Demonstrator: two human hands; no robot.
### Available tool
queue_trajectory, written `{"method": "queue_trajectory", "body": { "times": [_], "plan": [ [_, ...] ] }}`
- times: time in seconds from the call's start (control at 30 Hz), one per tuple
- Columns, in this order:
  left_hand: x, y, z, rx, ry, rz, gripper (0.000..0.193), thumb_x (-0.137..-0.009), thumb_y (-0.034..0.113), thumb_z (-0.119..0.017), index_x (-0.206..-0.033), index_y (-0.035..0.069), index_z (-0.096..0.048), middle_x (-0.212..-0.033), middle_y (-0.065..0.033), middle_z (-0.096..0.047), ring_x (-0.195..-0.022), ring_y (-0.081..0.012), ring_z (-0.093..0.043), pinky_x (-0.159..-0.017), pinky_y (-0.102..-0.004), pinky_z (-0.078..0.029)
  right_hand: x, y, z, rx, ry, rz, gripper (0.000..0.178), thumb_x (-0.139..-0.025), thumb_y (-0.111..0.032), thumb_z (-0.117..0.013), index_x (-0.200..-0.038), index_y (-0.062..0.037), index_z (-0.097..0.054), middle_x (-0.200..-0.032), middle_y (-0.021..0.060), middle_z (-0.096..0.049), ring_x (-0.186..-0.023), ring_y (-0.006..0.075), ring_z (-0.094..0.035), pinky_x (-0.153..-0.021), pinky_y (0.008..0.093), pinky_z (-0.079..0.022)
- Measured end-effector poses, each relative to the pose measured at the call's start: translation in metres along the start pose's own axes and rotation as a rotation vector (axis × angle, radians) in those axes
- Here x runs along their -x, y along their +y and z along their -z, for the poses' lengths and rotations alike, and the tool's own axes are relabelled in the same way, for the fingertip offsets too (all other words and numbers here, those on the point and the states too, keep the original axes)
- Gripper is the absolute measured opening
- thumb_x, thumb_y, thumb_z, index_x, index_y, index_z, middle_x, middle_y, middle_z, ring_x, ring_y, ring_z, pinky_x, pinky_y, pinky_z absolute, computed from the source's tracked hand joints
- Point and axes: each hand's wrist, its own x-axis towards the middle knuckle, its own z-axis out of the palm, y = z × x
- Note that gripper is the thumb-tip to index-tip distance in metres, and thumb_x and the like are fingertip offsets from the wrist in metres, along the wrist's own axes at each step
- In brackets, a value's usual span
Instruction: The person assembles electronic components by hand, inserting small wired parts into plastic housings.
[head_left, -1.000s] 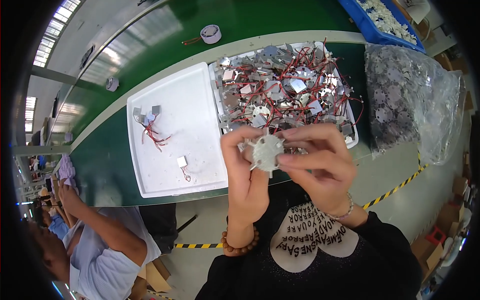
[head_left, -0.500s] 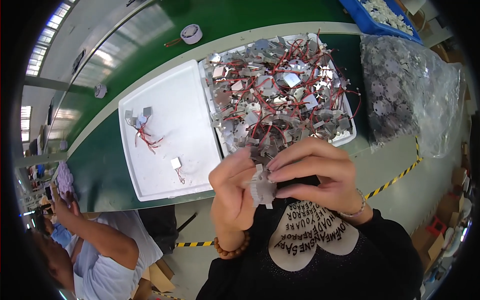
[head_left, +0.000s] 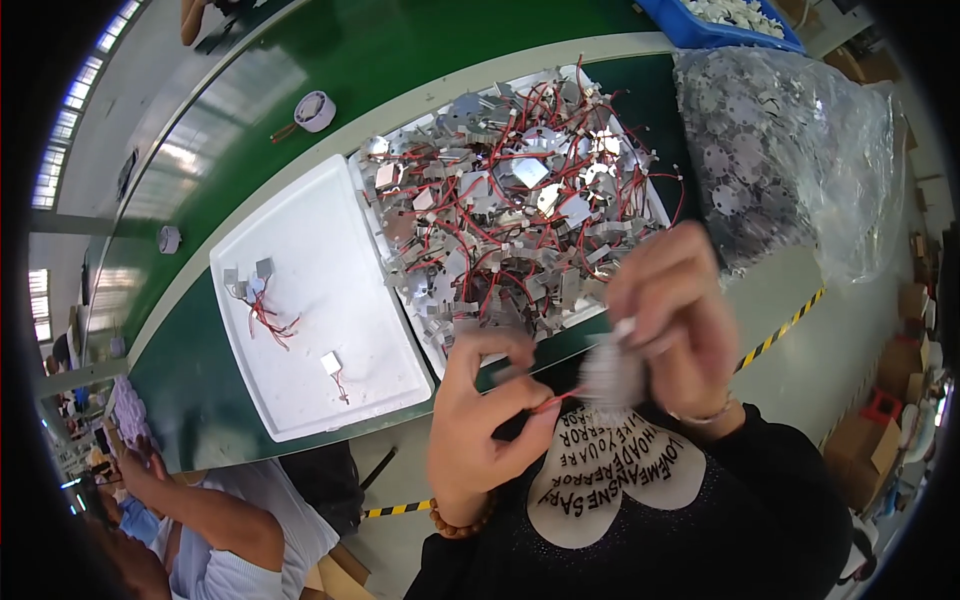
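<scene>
Head view: our left hand [head_left: 478, 425] pinches a small grey piece [head_left: 510, 376], our right hand [head_left: 682, 308] a blurred metal part [head_left: 612, 375], apparently spaced so the red wire [head_left: 557, 402] between them is free; a white tray [head_left: 320, 270] lies left of our grip.

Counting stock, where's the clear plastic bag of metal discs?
Head view, upper right: the bag lies right of the heaped white tray, below the blue plastic bin.
</scene>
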Motion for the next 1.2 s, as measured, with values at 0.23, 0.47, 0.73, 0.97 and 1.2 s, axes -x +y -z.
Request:
{"method": "queue_trajectory", "body": {
  "times": [0.23,0.47,0.73,0.97,1.2],
  "plan": [
    [-0.005,0.009,0.002,0.599,-0.029,0.187,0.055,-0.064,0.023,-0.072,-0.106,-0.005,-0.050,-0.107,-0.0180,-0.052,-0.097,-0.0324,-0.053,-0.088,-0.0414,-0.037,-0.012,-0.021,0.004,0.202,-0.406,0.038,0.020,-0.067,-0.002,-0.065,-0.085,-0.0057,-0.058,-0.080,0.0074,-0.045,-0.073,0.0219,-0.045,-0.064,0.0299,-0.036],
    [-0.014,0.007,-0.005,0.039,-0.062,0.072,0.010,-0.069,0.008,-0.061,-0.074,0.004,-0.053,-0.083,-0.0059,-0.054,-0.078,-0.0238,-0.053,-0.082,-0.0384,-0.038,-0.007,-0.012,0.010,0.236,-0.118,0.073,0.013,-0.070,-0.002,-0.059,-0.082,-0.0033,-0.053,-0.079,0.0069,-0.043,-0.071,0.0204,-0.045,-0.064,0.0290,-0.037],
    [-0.010,0.020,0.006,0.002,-0.121,0.228,0.036,-0.078,0.019,-0.055,-0.111,0.004,-0.054,-0.109,-0.0129,-0.051,-0.095,-0.0303,-0.051,-0.083,-0.0350,-0.040,-0.031,-0.015,0.039,0.125,0.167,0.020,0.004,-0.083,-0.004,-0.047,-0.083,0.0004,-0.047,-0.081,0.0097,-0.047,-0.061,0.0129,-0.044,-0.059,0.0226,-0.037],
    [0.037,0.011,0.057,-0.608,0.503,0.442,0.027,-0.078,0.003,-0.051,-0.104,0.000,-0.056,-0.073,-0.0045,-0.044,-0.058,-0.0143,-0.038,-0.055,-0.0253,-0.033,-0.072,0.027,0.056,0.504,0.245,0.106,0.010,-0.085,0.005,-0.043,-0.092,0.0021,-0.050,-0.079,0.0083,-0.058,-0.070,0.0150,-0.058,-0.062,0.0238,-0.044],
    [0.066,0.014,0.074,-1.240,0.362,0.688,0.041,-0.076,0.014,-0.062,-0.115,0.005,-0.048,-0.097,-0.0101,-0.045,-0.089,-0.0237,-0.043,-0.085,-0.0323,-0.034,-0.067,0.049,0.038,0.230,-0.055,-0.136,0.009,-0.083,0.004,-0.048,-0.091,0.0019,-0.050,-0.081,0.0070,-0.060,-0.078,0.0139,-0.061,-0.066,0.0217,-0.045]
  ]
}}
